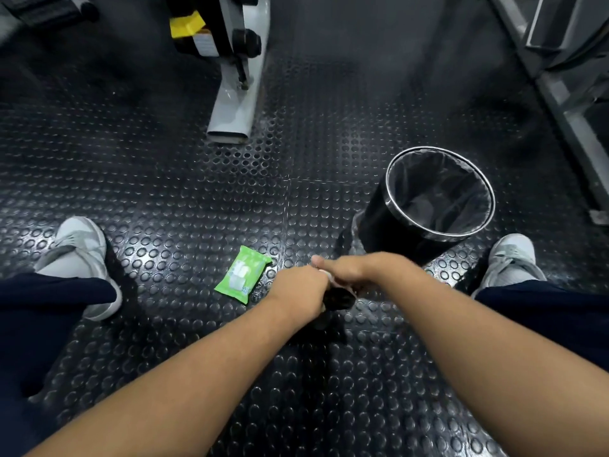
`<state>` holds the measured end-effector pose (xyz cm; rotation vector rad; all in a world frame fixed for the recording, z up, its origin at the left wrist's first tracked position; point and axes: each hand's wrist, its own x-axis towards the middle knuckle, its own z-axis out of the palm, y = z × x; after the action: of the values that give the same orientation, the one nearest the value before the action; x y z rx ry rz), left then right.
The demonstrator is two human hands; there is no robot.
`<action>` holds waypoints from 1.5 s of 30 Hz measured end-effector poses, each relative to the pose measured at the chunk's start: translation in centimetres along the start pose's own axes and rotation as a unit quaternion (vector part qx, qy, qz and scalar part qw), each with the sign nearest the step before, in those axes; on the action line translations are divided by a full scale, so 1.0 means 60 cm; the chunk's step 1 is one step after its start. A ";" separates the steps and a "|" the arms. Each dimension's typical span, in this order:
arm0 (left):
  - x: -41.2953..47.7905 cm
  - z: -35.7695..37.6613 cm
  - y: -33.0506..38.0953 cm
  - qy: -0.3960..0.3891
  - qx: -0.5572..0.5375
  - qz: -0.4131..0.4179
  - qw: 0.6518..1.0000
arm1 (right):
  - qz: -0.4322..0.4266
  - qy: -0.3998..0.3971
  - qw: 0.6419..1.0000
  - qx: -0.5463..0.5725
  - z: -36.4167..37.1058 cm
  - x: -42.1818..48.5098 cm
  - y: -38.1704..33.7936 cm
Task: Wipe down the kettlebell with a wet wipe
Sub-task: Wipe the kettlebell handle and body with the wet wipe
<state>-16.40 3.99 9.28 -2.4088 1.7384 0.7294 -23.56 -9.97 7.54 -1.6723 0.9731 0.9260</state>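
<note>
Fingers (319,260) of left hand (298,288), right hand (347,271) grip kettlebell (339,300); pack (243,274) print illegible.

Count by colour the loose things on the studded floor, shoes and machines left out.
Green: 1, flat green plastic wipe pack
Black: 2, round black chrome-rimmed waste bin; black kettlebell, mostly hidden
White: 1, white wet wipe
Total: 4
</note>
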 end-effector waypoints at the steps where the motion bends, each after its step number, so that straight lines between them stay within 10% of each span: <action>1: -0.001 -0.001 0.000 0.005 0.005 0.001 1.000 | 0.011 0.001 1.000 0.008 -0.011 -0.003 -0.004; 45: -0.005 -0.004 -0.004 0.007 -0.013 0.015 1.000 | -0.002 0.008 0.999 0.033 0.031 0.058 0.039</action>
<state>-16.18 4.27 9.55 -2.4154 1.7864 0.7460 -24.56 -9.37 3.13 -1.6275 1.0006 0.8694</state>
